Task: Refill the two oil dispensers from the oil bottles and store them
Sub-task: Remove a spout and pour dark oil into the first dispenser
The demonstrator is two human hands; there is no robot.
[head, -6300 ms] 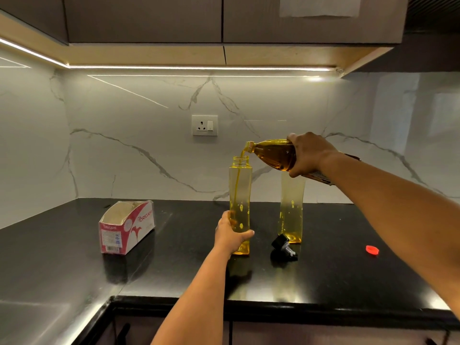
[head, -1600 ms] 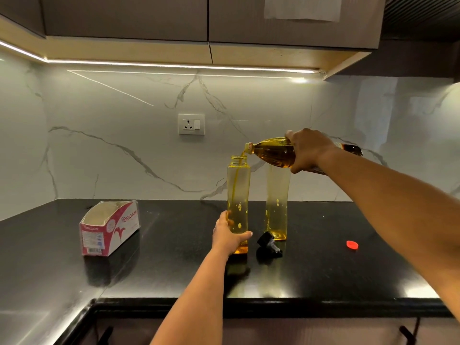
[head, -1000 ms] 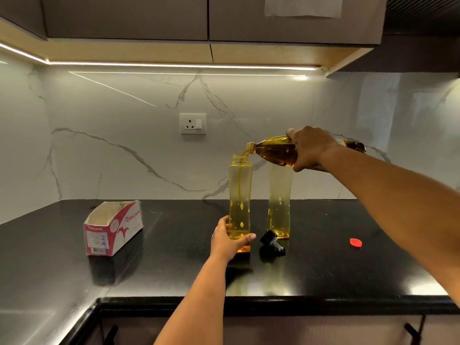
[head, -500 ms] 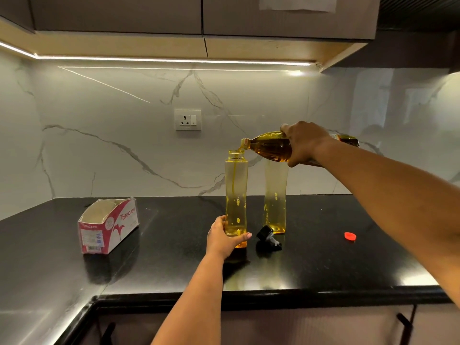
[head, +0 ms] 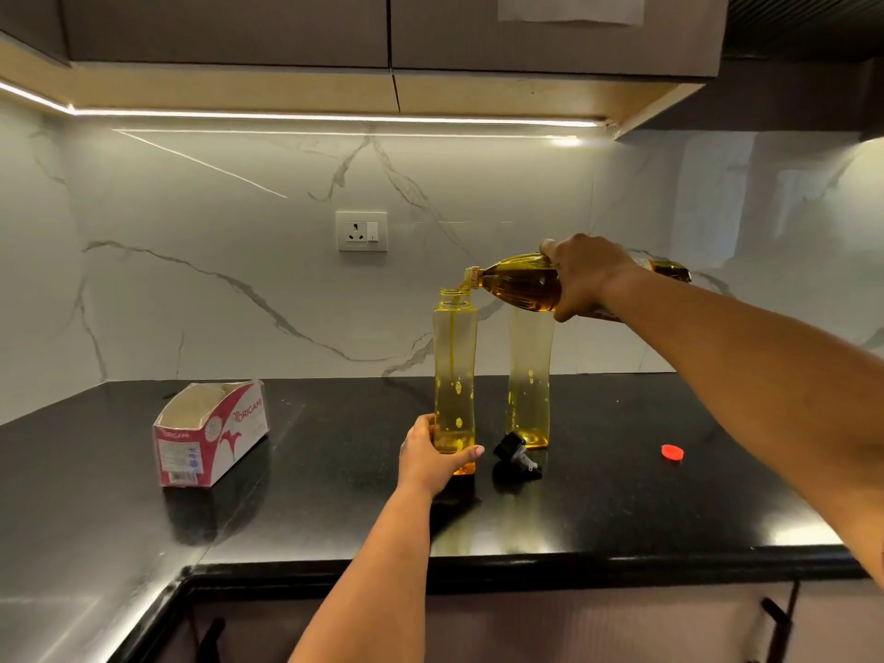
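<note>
Two tall yellow see-through oil dispensers stand on the black counter (head: 622, 509). My left hand (head: 425, 459) grips the base of the left dispenser (head: 454, 356), which is uncapped. My right hand (head: 581, 277) holds an oil bottle (head: 519, 287) tipped almost flat, its mouth over the dispenser's neck. A thin stream of oil runs down inside, and a shallow layer of oil lies at the bottom. The right dispenser (head: 528, 380) stands behind, its top hidden by the bottle. A black dispenser cap (head: 516, 454) lies at its foot. A red bottle cap (head: 672, 452) lies to the right.
A red and white open carton (head: 210, 433) sits on the counter to the left. A wall socket (head: 361, 230) is on the marble backsplash, with cabinets overhead. The counter's front edge runs below my left arm, above drawer handles.
Oil keeps flowing from the tilted bottle into the left dispenser. Both hands keep their grips; only my head shifts slightly.
</note>
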